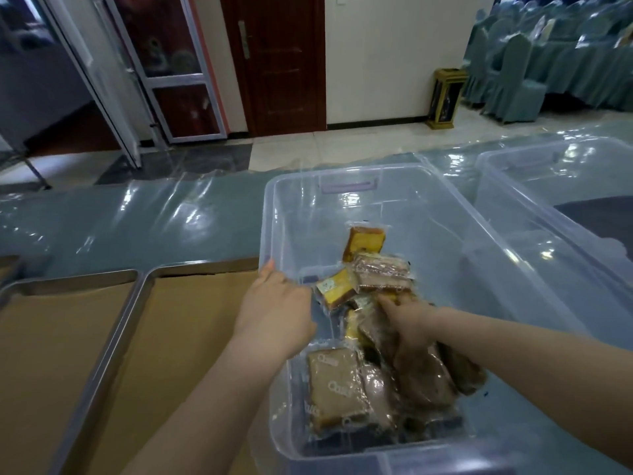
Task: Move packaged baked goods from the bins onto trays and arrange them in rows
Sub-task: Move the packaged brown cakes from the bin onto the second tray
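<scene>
A clear plastic bin (445, 214) stands on the table and holds several packaged baked goods (334, 385), yellow and brown slices in clear wrap. My right hand (412, 325) is down in the pile, its fingers curled round a brown wrapped slice (375, 332). My left hand (274, 303) reaches over the bin's left rim beside a yellow wrapped cake (337, 287). Its fingers bend down out of sight, so I cannot tell whether they hold anything. Two metal trays lined with brown paper, the nearer one (205, 267) and the farther one (68, 281), lie left of the bin with nothing on them.
A second clear bin (555, 159) stands at the right, touching the first. The table wears a teal cloth under glossy plastic film (137, 217). Beyond the table are a wooden door (277, 63), a small waste bin (445, 97) and covered chairs (520, 73).
</scene>
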The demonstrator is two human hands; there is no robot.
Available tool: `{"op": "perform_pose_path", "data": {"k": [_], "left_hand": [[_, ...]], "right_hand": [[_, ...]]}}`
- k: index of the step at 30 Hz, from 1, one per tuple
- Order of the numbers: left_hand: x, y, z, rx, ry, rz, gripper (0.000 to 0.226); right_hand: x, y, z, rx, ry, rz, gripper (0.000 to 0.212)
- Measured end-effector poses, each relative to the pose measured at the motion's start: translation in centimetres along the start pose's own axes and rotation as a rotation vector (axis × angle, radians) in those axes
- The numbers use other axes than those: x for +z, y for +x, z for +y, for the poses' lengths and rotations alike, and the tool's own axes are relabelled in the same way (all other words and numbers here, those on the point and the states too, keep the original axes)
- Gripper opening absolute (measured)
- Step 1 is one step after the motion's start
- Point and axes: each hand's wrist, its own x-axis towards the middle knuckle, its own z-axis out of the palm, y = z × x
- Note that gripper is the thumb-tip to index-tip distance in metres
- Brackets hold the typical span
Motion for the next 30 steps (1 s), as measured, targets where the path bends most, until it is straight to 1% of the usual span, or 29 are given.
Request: {"op": "perform_pose_path", "data": {"k": [1,3,6,7,8,10,11,12,14,15,16,18,19,21,22,23,25,27,29,30], "left_hand": [[-0.1,0.0,0.1,0.002,0.007,-0.018,0.039],[-0.2,-0.2,0.1,0.003,0.037,-0.058,0.041],[-0.8,-0.1,0.9,-0.034,0.109,-0.159,0.040],[-1.0,0.2,1.6,-0.027,0.140,-0.225,0.038],[-1.2,0.7,2.7,0.002,0.149,-0.307,0.037],[-0.9,2.0,5.3,0.087,0.047,-0.512,0.038],[-0.6,2.8,6.5,0.137,-0.019,-0.610,0.043],[-0.3,3.7,7.5,0.187,-0.053,-0.689,0.048],[0.9,5.4,8.9,0.246,-0.012,-0.783,0.055],[1.7,6.0,9.2,0.272,0.048,-0.810,0.059],[2.7,6.5,9.5,0.291,0.107,-0.821,0.064],[4.7,6.7,9.6,0.284,0.164,-0.821,0.072],[5.7,6.5,9.3,0.240,0.146,-0.824,0.071],[7.4,6.4,8.5,0.123,0.037,-0.801,0.054],[8.0,6.4,8.2,0.117,-0.004,-0.782,0.047],[8.6,6.4,8.3,0.143,-0.015,-0.790,0.045],[9.2,6.5,8.6,0.188,-0.047,-0.869,0.054],[8.7,6.4,9.2,0.272,-0.053,-0.927,0.065],[8.3,6.7,9.5,0.329,-0.045,-0.934,0.065],[8.1,7.0,9.6,0.336,-0.042,-0.935,0.064]], "right_hand": [[-0.1,-0.2,0.1,0.021,0.027,0.025,0.130],[-0.6,-0.6,-0.2,0.026,0.084,0.066,0.110],[-2.1,-1.2,-0.6,-0.006,0.057,0.066,0.084],[-2.7,-1.4,-0.7,-0.015,0.043,0.063,0.080],[-3.2,-1.6,-0.7,-0.016,0.036,0.067,0.081],[-4.2,-2.1,-0.6,0.017,0.041,0.114,0.085],[-4.7,-2.3,-0.4,0.049,0.065,0.154,0.082],[-5.3,-2.5,0.0,0.075,0.102,0.207,0.073],[-6.7,-2.8,1.3,0.121,0.172,0.307,0.052],[-7.4,-3.0,2.0,0.149,0.199,0.337,0.052],[-7.8,-3.2,2.6,0.177,0.220,0.358,0.057],[-8.3,-3.4,3.5,0.211,0.250,0.394,0.063],[-8.3,-3.4,3.6,0.215,0.265,0.406,0.060],[-8.3,-3.3,3.4,0.214,0.285,0.422,0.046],[-8.3,-3.4,3.4,0.216,0.282,0.427,0.039],[-8.2,-3.6,3.4,0.222,0.280,0.424,0.033],[-8.2,-3.5,3.7,0.226,0.287,0.405,0.030],[-8.0,-3.4,4.1,0.246,0.310,0.400,0.036],[-8.0,-3.1,4.2,0.280,0.354,0.415,0.049],[-7.9,-3.0,4.3,0.301,0.374,0.421,0.059]]}}
